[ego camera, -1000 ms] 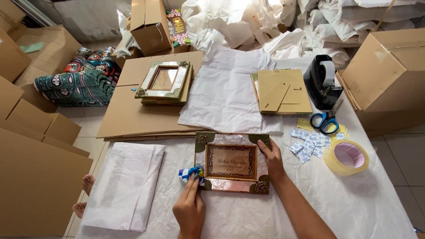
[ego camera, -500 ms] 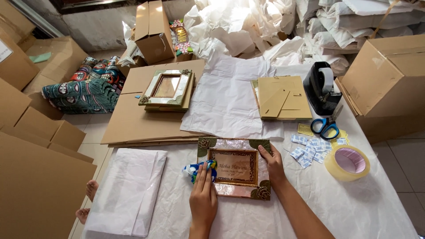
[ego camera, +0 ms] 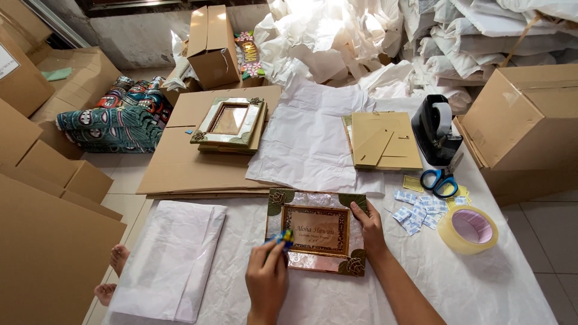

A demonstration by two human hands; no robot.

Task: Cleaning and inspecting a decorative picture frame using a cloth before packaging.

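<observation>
- The picture frame (ego camera: 316,231) lies flat on the white paper covering the counter (ego camera: 500,283), straight in front of the person.
- The left hand (ego camera: 267,281) sits at the frame's lower left edge, fingers closed around a small blue and yellow thing (ego camera: 283,238), possibly a cloth.
- The right hand (ego camera: 369,224) presses down on the frame's right edge, fingers spread flat, gripping nothing.
- Risk, as I judge it: push too hard and the frame could skid on the loose paper, or its shiny face could get scuffed.
- The tape roll (ego camera: 468,229), scissors (ego camera: 440,179) and small white packets (ego camera: 416,212) lie right of the frame.
- Compared with a second ago, the left hand has slid inward from the frame's left side, while the right hand has stayed put.
</observation>
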